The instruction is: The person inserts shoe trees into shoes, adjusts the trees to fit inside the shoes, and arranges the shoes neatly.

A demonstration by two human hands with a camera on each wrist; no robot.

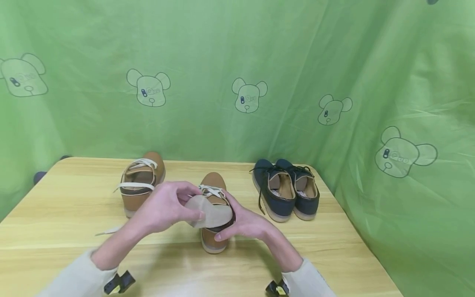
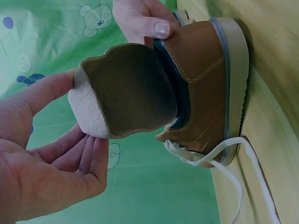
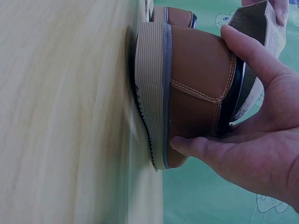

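Note:
A brown lace-up shoe (image 1: 212, 241) stands at the middle of the wooden table (image 1: 55, 214). My right hand (image 1: 233, 218) grips its heel, thumb on one side and fingers on the other; the right wrist view shows this hand (image 3: 210, 93) wrapped round the brown heel (image 3: 196, 65). A beige insole (image 1: 213, 212) sticks up, bent, out of the shoe's opening. My left hand (image 1: 194, 202) pinches the insole's free end. In the left wrist view the curled insole (image 2: 126, 88) lies between thumb and fingers of that hand (image 2: 77, 121), its other end inside the shoe (image 2: 205, 84).
The matching brown shoe (image 1: 139, 185) stands at the back left, a white lace trailing toward the front. A pair of navy shoes (image 1: 285, 189) sits at the back right. A green curtain (image 1: 237, 62) with bear prints hangs close behind and to the right of the table.

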